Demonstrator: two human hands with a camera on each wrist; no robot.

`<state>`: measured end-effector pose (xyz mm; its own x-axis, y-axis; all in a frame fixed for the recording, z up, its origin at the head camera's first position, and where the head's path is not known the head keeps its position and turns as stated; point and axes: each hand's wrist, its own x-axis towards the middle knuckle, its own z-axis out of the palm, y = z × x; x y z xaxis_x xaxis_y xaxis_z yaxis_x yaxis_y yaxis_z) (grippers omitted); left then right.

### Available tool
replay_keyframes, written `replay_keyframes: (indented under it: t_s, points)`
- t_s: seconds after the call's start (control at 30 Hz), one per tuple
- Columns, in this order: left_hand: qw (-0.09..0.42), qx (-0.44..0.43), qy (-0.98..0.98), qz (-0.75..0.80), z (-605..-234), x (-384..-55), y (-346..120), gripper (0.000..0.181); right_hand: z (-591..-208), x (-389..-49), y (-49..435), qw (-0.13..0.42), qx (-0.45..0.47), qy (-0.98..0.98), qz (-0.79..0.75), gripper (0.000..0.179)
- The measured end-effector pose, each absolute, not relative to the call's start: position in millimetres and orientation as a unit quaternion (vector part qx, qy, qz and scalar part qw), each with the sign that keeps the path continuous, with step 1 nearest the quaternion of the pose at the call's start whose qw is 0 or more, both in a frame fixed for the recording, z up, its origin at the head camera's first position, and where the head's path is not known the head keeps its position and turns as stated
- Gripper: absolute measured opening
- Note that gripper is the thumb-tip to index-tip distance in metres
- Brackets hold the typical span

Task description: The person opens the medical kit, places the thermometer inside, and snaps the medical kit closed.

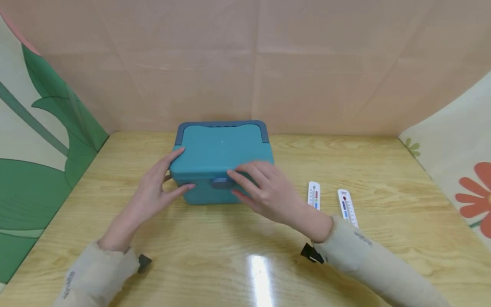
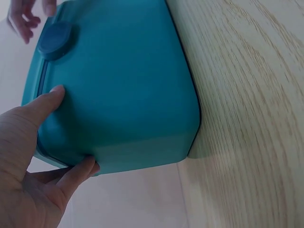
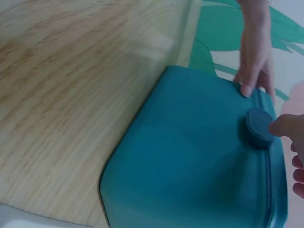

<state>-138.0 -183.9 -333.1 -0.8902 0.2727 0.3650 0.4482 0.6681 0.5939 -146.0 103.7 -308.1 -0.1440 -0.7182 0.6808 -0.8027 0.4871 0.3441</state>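
Observation:
A teal box (image 1: 222, 149) with a darker blue handle folded round the back of its lid stands on the table. A round blue latch (image 1: 222, 183) sits at the front edge, and the lid is down. My left hand (image 1: 151, 194) holds the box's front left corner, thumb on the front face and fingers at the side, as the left wrist view shows too. At the latch, my right hand (image 1: 268, 192) has its index fingertip by the lid edge and its thumb lower down. In the right wrist view a digit touches the latch (image 3: 259, 128); the other fingers bend loosely.
Two white thermometers, one nearer (image 1: 313, 194) and one farther right (image 1: 347, 207), lie on the wooden table (image 1: 215, 256), partly behind my right forearm. A plain pinkish cloth (image 1: 253, 64) hangs at the back, with printed panels at both sides.

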Motion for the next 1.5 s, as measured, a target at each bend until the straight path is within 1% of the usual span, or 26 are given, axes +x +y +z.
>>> replay_keyframes:
  t_s: [0.2, 0.37, 0.47, 0.93, 1.5]
  points:
    - [0.124, -0.204, -0.902, -0.36, -333, -135, -185, 0.088, -313, -145, 98, 0.415, 0.531, -0.738, -0.024, 0.043]
    - [0.124, -0.199, -0.903, -0.361, -332, -133, -187, 0.088, -313, -147, 95, 0.432, 0.541, -0.717, -0.086, 0.031]
    - [0.125, -0.2, -0.903, -0.359, -331, -134, -187, 0.088, -314, -148, 94, 0.44, 0.541, -0.708, -0.111, 0.032]
    - [0.112, -0.203, -0.905, -0.358, -330, -137, -186, 0.088, -316, -152, 84, 0.443, 0.549, -0.694, -0.144, 0.024]
    - [0.114, -0.2, -0.904, -0.359, -329, -135, -187, 0.088, -317, -152, 79, 0.477, 0.558, -0.67, -0.108, 0.026]
